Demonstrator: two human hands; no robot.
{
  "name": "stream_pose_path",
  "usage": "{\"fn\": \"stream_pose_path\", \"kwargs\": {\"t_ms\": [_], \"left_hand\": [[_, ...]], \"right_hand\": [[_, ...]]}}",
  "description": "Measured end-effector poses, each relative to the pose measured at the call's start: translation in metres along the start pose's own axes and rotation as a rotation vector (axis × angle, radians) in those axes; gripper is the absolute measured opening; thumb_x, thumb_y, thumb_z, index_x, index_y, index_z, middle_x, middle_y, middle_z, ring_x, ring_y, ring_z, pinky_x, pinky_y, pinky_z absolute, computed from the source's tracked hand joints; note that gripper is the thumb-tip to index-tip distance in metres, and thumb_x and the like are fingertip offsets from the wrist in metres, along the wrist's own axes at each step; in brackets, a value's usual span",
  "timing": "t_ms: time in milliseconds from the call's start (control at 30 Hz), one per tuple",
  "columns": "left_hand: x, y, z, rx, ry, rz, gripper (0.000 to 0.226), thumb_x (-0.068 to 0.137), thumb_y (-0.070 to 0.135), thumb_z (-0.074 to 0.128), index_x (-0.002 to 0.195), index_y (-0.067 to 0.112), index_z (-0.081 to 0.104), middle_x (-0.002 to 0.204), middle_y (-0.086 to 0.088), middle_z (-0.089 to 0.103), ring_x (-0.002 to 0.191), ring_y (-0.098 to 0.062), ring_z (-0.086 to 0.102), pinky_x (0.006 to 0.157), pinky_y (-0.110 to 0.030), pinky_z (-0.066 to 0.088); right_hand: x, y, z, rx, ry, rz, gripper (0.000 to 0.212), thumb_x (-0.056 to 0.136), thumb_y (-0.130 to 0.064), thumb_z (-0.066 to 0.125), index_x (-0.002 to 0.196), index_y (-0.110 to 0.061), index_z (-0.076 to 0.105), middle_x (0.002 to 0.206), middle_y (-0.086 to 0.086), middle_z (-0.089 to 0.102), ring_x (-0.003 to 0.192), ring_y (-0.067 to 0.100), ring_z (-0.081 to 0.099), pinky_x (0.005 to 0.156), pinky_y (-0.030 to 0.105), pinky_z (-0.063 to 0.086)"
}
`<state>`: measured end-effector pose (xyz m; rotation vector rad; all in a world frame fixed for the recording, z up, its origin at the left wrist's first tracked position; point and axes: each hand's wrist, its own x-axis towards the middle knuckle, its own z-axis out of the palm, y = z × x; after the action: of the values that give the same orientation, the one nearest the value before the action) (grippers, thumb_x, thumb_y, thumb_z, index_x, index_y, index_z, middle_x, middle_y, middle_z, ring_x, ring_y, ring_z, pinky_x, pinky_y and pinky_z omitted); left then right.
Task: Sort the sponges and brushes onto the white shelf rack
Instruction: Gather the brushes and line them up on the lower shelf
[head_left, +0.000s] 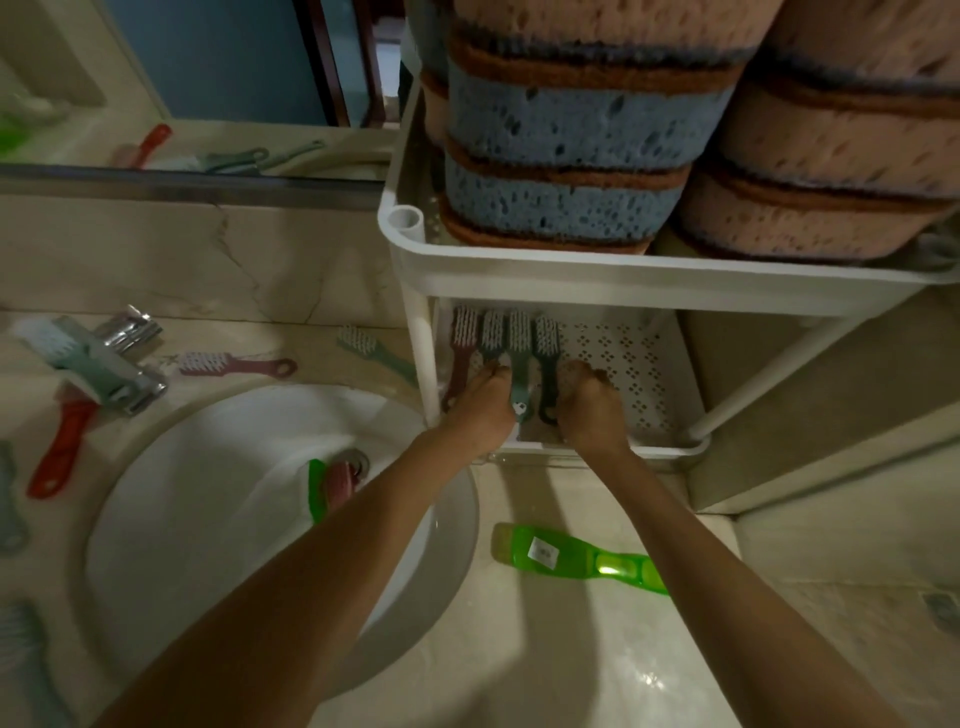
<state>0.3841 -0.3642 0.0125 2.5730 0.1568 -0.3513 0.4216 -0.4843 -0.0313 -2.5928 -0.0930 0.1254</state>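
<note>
Though likely light, stiff, slick, take slim plastic long-handled brushes (519, 338) by handles; cannot tell clamp state of curled left grip (480, 410), right grip (592, 415).

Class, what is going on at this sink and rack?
A person is arranging brushes on the lower shelf of the white rack. The left hand and the right hand are at the handles of four brushes lying side by side. Sponges are stacked on the upper shelf. A pink brush and a green brush lie on the counter, and another lies in the sink, not yet sorted.
</note>
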Motion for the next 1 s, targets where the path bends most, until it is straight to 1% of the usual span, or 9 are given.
{"fn": "stream_pose_path", "kwargs": {"t_ms": [133,267,367,467,567,700,767,867,1000], "left_hand": [[-0.037,-0.002,-0.018,-0.278,0.146,0.016,0.030,0.096,0.004,0.038,0.120,0.003,0.057,0.120,-0.016,0.061,0.110,-0.027,0.058,0.093,-0.030,0.043],[-0.094,-0.030,-0.042,-0.469,0.336,0.009,0.025,0.093,0.005,0.044,0.109,0.004,0.064,0.106,-0.014,0.069,0.099,-0.026,0.064,0.088,-0.034,0.051],[-0.134,-0.072,-0.051,-0.516,0.427,-0.128,0.025,0.091,0.005,0.046,0.107,0.008,0.065,0.103,-0.008,0.070,0.095,-0.019,0.064,0.086,-0.028,0.048],[-0.164,-0.128,-0.052,-0.556,0.474,-0.303,0.022,0.089,0.004,0.048,0.102,0.008,0.066,0.103,-0.010,0.070,0.092,-0.022,0.065,0.088,-0.029,0.050],[-0.190,-0.191,-0.052,-0.598,0.495,-0.424,0.018,0.089,0.006,0.051,0.098,0.003,0.067,0.105,-0.017,0.069,0.095,-0.033,0.066,0.092,-0.043,0.051],[-0.225,-0.274,-0.061,-0.552,0.506,-0.576,0.020,0.088,0.007,0.049,0.096,0.002,0.067,0.103,-0.019,0.070,0.096,-0.033,0.066,0.088,-0.040,0.051],[-0.241,-0.315,-0.067,-0.548,0.512,-0.655,0.021,0.089,0.006,0.047,0.092,-0.001,0.066,0.101,-0.022,0.068,0.097,-0.033,0.064,0.081,-0.036,0.047],[-0.265,-0.367,-0.076,-0.503,0.509,-0.742,0.023,0.090,0.005,0.043,0.089,-0.004,0.064,0.103,-0.023,0.067,0.100,-0.033,0.061,0.073,-0.031,0.039],[-0.286,-0.411,-0.084,-0.537,0.539,-0.862,0.028,0.091,0.006,0.044,0.106,-0.009,0.063,0.112,-0.026,0.064,0.106,-0.038,0.059,0.082,-0.034,0.043]], "right_hand": [[-0.033,-0.025,-0.006,0.214,0.212,-0.089,0.029,0.083,0.007,0.050,0.109,0.001,0.061,0.103,0.024,0.060,0.090,0.034,0.057,0.071,0.021,0.035],[-0.085,-0.072,-0.008,0.382,0.313,-0.190,0.027,0.078,0.005,0.052,0.101,-0.001,0.064,0.097,0.019,0.061,0.081,0.031,0.059,0.075,0.036,0.045],[-0.120,-0.106,0.010,0.503,0.281,-0.239,0.028,0.074,-0.002,0.048,0.095,-0.002,0.066,0.091,0.015,0.063,0.078,0.027,0.059,0.072,0.036,0.047],[-0.150,-0.142,0.041,0.530,0.133,-0.240,0.020,0.081,0.000,0.050,0.095,-0.002,0.065,0.091,0.012,0.064,0.078,0.023,0.059,0.076,0.036,0.048],[-0.175,-0.179,0.078,0.495,-0.063,-0.261,0.016,0.083,0.001,0.053,0.091,-0.004,0.066,0.092,0.010,0.067,0.084,0.021,0.059,0.080,0.029,0.046],[-0.206,-0.232,0.129,0.395,-0.216,-0.242,0.022,0.081,-0.004,0.051,0.093,-0.009,0.069,0.078,-0.002,0.059,0.087,0.017,0.059,0.090,0.023,0.042],[-0.224,-0.259,0.156,0.294,-0.363,-0.243,0.021,0.084,-0.006,0.051,0.098,-0.008,0.067,0.083,-0.003,0.061,0.087,0.012,0.058,0.087,0.015,0.035],[-0.250,-0.294,0.200,0.125,-0.551,-0.238,0.022,0.087,-0.016,0.054,0.105,-0.006,0.062,0.105,0.011,0.065,0.100,0.025,0.060,0.083,0.025,0.041],[-0.275,-0.326,0.242,-0.075,-0.698,-0.223,0.041,0.087,-0.031,0.058,0.117,-0.005,0.051,0.115,0.013,0.057,0.105,0.030,0.059,0.082,0.033,0.047]]}}
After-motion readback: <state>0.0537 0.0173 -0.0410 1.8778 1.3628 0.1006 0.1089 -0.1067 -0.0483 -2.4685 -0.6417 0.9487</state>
